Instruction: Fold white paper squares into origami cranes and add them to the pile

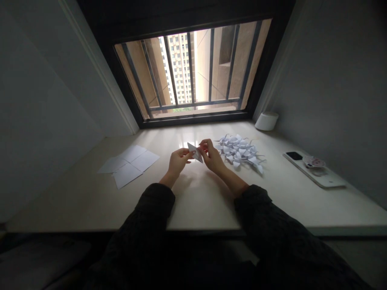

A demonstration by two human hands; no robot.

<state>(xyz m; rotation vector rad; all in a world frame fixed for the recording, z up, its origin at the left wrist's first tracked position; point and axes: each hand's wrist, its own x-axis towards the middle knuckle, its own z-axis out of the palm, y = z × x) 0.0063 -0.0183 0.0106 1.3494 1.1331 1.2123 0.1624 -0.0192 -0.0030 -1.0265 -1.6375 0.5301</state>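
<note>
A small piece of folded white paper (pixel 195 151), pointed at its ends, is held in the air above the pale sill between both hands. My left hand (pixel 179 161) pinches its left side between thumb and fingers. On the other side, the fingertips of my right hand (pixel 211 156) grip the right edge. Just right of that hand lies a pile of folded white paper pieces (pixel 240 151) with thin pointed tips. To the left, several flat white paper sheets (pixel 133 161) overlap one another on the sill.
A white phone (pixel 317 173) with a round grip on its back lies at the right. Near the window's right corner stands a white rounded device (pixel 266 121). The sill (pixel 202 209) ends at a front edge close to me. A dark-framed barred window (pixel 193 72) stands behind.
</note>
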